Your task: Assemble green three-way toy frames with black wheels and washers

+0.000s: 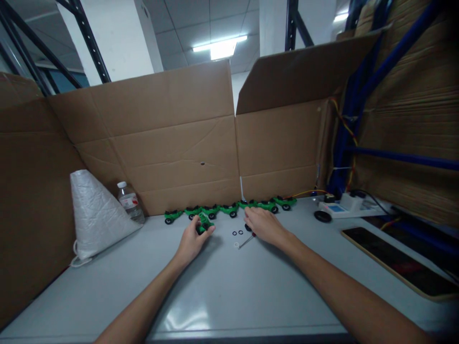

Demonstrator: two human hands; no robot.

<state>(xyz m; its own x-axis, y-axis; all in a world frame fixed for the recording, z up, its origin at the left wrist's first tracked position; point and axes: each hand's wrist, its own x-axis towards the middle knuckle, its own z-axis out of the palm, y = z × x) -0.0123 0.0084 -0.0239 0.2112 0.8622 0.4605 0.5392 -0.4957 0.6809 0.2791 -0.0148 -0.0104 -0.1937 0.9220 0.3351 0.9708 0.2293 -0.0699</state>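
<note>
My left hand (190, 243) is closed around a small green toy vehicle (204, 223), thumb and fingers on either side of it, slightly above the table. My right hand (263, 224) has its fingers curled down together just above the table. A small black round part (247, 228) shows at its fingertips; whether they grip it I cannot make out. Close below that hand lies a thin screwdriver (246, 241) with a dark red handle. Beside it are small black rings (240, 232) and a clear ring (236, 245). Several green toy vehicles (228, 210) with black wheels stand in a row behind my hands.
Cardboard walls (172, 157) enclose the grey table (222, 296). At left are a silvery pouch (96, 220) and a water bottle (129, 203). On the right are a phone (398, 260), a power strip (353, 208), a black disc (322, 217) and a blue rack post (344, 138).
</note>
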